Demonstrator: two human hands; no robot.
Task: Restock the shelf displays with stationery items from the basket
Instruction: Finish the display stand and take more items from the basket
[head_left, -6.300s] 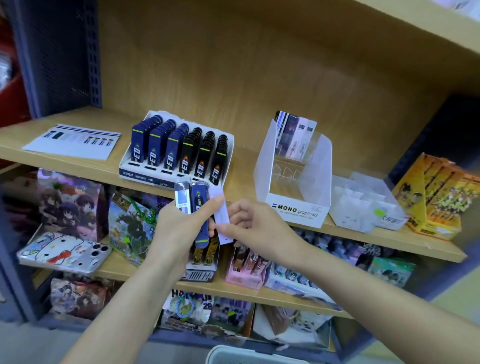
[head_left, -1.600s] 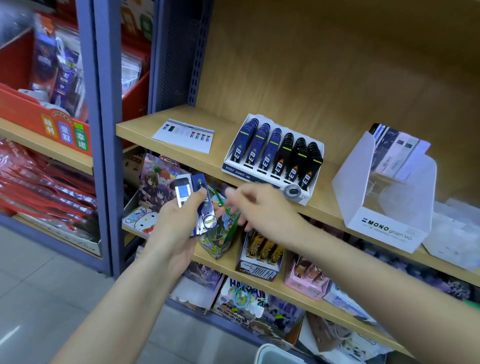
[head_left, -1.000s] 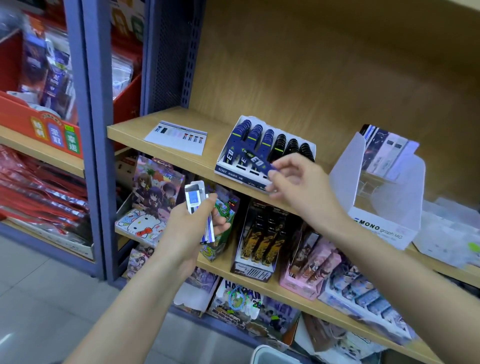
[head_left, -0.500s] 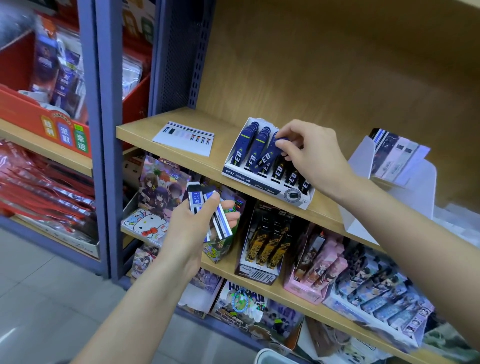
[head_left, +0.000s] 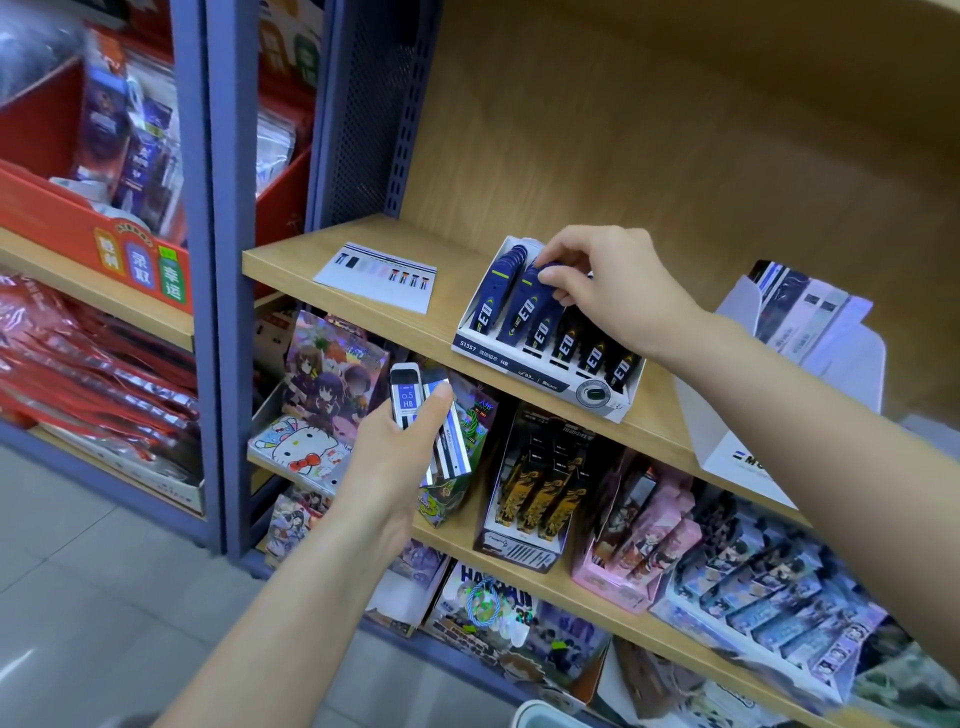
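Note:
A white display tray (head_left: 524, 368) of blue and black pencil-lead cases stands on the upper wooden shelf (head_left: 395, 317). My right hand (head_left: 602, 283) reaches over its back rows and pinches a blue lead case (head_left: 548, 273) standing among the blue cases. My left hand (head_left: 397, 452) hovers below the shelf edge and grips two slim striped lead cases (head_left: 415, 415), one marked 0.5 HB. The rim of the white basket (head_left: 550, 714) shows at the bottom edge.
A printed card (head_left: 376, 275) lies left of the tray. A white MONO display box (head_left: 795, 364) stands to the right. Lower shelves hold anime card boxes (head_left: 540, 493). A blue metal upright (head_left: 223, 260) and red bins (head_left: 78, 197) are at left.
My right hand carried a blue lead case from my left hand up to the tray and now sets it into the back of the blue rows. My left hand holds fewer cases.

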